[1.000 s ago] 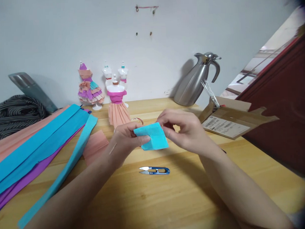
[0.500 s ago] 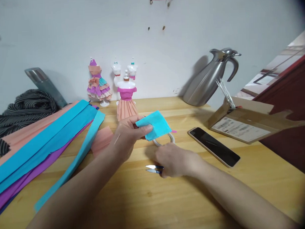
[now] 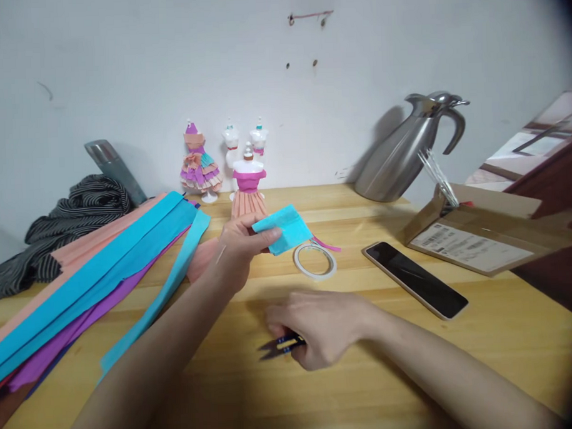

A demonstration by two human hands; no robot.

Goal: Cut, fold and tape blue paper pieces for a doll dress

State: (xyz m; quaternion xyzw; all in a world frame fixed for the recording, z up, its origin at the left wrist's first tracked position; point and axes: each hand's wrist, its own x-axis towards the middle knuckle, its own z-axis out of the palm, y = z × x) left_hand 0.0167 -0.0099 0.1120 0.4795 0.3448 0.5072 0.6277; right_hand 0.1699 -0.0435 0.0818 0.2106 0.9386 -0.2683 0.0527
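Observation:
My left hand [image 3: 238,250] pinches a folded piece of turquoise crepe paper [image 3: 286,229] between thumb and fingers, above the table. Lower and to the right, my right hand [image 3: 318,326] is closed around blue thread snips [image 3: 283,345], whose pointed blades face left. A roll of white double-sided tape [image 3: 335,269] lies just beyond the right hand. Behind the left hand stands a small white mannequin [image 3: 248,181] in a magenta top and pleated peach skirt; the lower skirt is partly hidden by that hand.
Strips of crepe paper [image 3: 141,254] spread over the left side, near a striped cloth [image 3: 95,199]. On the right lie a phone [image 3: 414,279] and a cardboard box [image 3: 478,233]. A steel jug [image 3: 396,154] and another dressed mannequin [image 3: 200,164] stand by the wall.
My right hand left the turquoise paper, reached down to the snips and took hold of them. The left hand keeps the paper. The view shifted, bringing the phone and tape roll into sight.

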